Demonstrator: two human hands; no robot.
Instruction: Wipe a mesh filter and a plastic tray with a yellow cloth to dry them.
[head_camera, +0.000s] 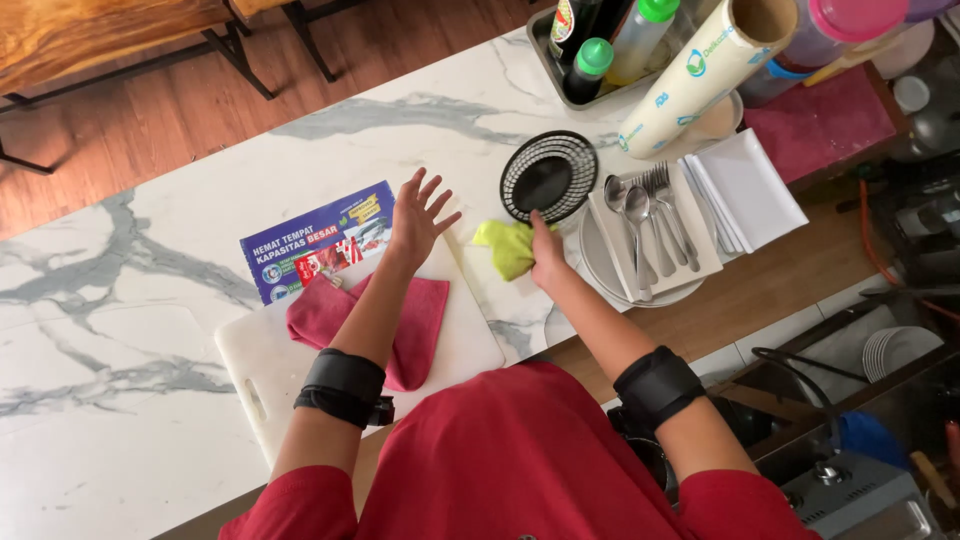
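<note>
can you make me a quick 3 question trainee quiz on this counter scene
1. True or false: the right hand presses a yellow-green cloth on the marble counter.
2. What lies on the white cutting board under the left forearm? A) a sponge B) a pink cloth C) a fork
3. Fill in: the left hand is held ____, fingers spread, holding nothing.

Key: 1 true; 2 B; 3 open
</note>
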